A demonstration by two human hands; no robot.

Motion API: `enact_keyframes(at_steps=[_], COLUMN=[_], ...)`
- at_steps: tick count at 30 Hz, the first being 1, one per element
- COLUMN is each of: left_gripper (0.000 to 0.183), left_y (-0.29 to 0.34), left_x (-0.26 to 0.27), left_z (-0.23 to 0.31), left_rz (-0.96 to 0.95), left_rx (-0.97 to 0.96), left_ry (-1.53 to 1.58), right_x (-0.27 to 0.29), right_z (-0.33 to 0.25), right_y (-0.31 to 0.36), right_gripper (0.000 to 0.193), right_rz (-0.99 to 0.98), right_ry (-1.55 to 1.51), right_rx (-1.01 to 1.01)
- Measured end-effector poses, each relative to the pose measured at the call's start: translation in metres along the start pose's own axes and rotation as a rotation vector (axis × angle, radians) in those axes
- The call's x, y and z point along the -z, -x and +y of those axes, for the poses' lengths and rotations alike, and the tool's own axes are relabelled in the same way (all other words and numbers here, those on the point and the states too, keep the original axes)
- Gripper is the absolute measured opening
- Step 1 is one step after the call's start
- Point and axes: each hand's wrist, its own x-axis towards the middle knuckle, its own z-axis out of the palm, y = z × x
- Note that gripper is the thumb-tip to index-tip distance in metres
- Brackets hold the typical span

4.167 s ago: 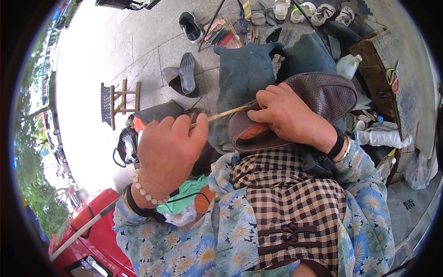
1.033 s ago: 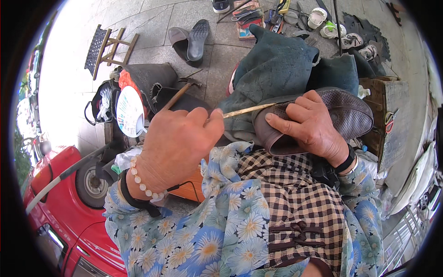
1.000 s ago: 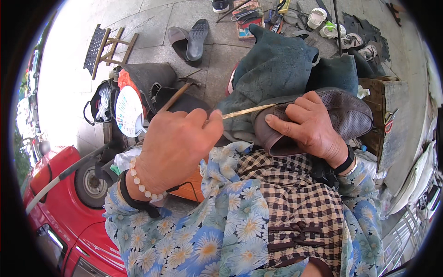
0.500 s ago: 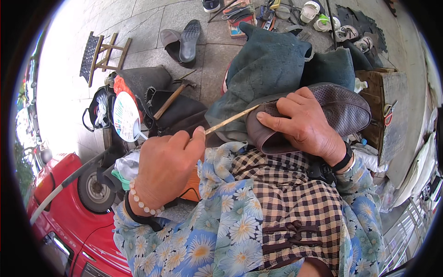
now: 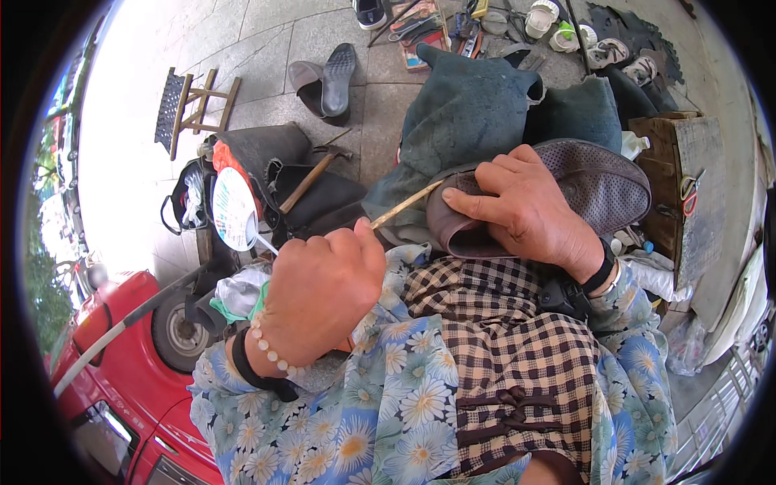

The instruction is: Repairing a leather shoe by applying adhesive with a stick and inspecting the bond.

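Note:
My left hand (image 5: 327,283) is closed around a thin wooden stick (image 5: 406,204), its thumb lying along it. The stick slants up to the right, and its far tip meets the heel rim of a brown perforated leather shoe (image 5: 614,184). My right hand (image 5: 529,206) grips that shoe across its opening, thumb over the heel part and fingers curled over the far side. The shoe lies on its side over my lap, against a worn dark green cloth (image 5: 461,109) across my knees. What the right fingertips press on is hidden.
Left of my knees lie a hammer (image 5: 311,184), a round hand fan (image 5: 234,212) and a black bag (image 5: 192,194). A folding stool (image 5: 194,105) and loose shoe parts (image 5: 335,81) are farther off. A wooden box (image 5: 687,194) with scissors (image 5: 689,194) stands right; a red vehicle (image 5: 121,323) is left.
My left hand has moved right with the stick, closer to the shoe, and its wrist has turned. The right hand keeps its grip on the shoe. The view has shifted slightly.

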Motion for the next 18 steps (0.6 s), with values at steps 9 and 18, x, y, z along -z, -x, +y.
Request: enact_keyframes(at_steps=[9,18], left_gripper=[0.034,0.029], left_y=[0.021,0.037], left_x=[-0.022,-0.011], left_z=[0.007,-0.008], left_rz=[0.125,0.237], left_rx=[0.149,0.293], left_ry=[0.299,0.319], right_x=[-0.001,-0.001], right_z=[-0.004,-0.003], right_y=[0.006,0.008], right_gripper=[0.044,0.037], right_rz=[0.048,0.078], right_ry=[-0.062,-0.039], right_rx=[0.021,0.015])
